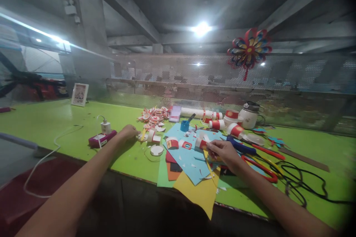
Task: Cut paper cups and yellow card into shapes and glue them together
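At the left of the work area my left hand has its fingers drawn together at the edge of a small white disc, on which a yellow strip lies; whether it grips anything is hidden. My right hand pinches a red and white paper cup piece above the blue paper. Between the hands lie a cut white and red cup, another cup piece, a red piece with a round hole and a white round lid.
A blue glue gun and red-handled scissors lie by my right forearm, among black cables. Behind are a blue cup, a pile of red-white discs and a white jug. A purple power strip sits left.
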Demonstrator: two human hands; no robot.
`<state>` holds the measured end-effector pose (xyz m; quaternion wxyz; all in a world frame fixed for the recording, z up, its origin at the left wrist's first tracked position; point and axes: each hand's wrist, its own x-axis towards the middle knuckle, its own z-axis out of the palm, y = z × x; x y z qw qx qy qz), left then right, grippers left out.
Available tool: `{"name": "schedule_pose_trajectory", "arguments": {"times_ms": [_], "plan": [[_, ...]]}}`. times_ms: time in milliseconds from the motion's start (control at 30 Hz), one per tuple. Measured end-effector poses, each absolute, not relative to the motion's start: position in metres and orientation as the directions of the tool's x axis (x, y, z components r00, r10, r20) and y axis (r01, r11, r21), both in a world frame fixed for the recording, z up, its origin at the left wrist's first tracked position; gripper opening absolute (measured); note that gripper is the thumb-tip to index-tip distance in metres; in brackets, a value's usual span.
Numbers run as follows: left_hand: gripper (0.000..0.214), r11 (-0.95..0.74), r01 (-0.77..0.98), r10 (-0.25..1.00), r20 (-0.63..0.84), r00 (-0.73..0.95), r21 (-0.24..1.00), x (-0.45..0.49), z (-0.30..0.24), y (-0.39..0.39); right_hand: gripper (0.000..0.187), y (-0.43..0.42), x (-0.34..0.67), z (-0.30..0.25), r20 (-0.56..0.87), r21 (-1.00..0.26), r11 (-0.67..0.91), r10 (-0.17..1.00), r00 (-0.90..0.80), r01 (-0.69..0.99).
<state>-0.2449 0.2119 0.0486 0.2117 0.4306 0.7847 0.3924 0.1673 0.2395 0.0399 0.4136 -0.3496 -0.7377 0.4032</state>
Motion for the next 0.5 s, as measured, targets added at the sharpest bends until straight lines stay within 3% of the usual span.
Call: {"name": "schedule_pose_trajectory", "arguments": {"times_ms": [133,267,333,367,433,500], "plan": [[0.027,0.264,0.542,0.732,0.2,-0.651,0.798,-0.228,0.074,0.194,0.039,0.24,0.168,0.039,0.348,-0.878,0.444,0.849,-0.397,0.181],[0.022,0.048,0.587,0.547,0.47,-0.692,0.808,-0.188,0.102,0.176,0.034,0.246,0.172,0.037,0.363,-0.865,0.449,0.868,-0.338,0.224],[0.026,-0.075,0.59,0.516,0.537,-0.667,0.804,-0.152,0.116,0.168,0.031,0.251,0.174,0.035,0.375,-0.86,0.442,0.886,-0.272,0.256],[0.027,-0.164,0.575,0.534,0.562,-0.632,0.802,-0.131,0.122,0.162,0.029,0.254,0.175,0.034,0.385,-0.857,0.44,0.893,-0.234,0.268],[0.03,-0.442,0.277,0.744,0.521,-0.419,0.853,-0.083,0.129,0.145,0.028,0.26,0.177,0.032,0.41,-0.85,0.441,0.897,-0.165,0.287],[0.032,-0.413,-0.027,0.911,0.412,-0.028,0.911,-0.035,0.126,0.117,0.028,0.262,0.179,0.033,0.438,-0.837,0.453,0.891,-0.123,0.306]]}}
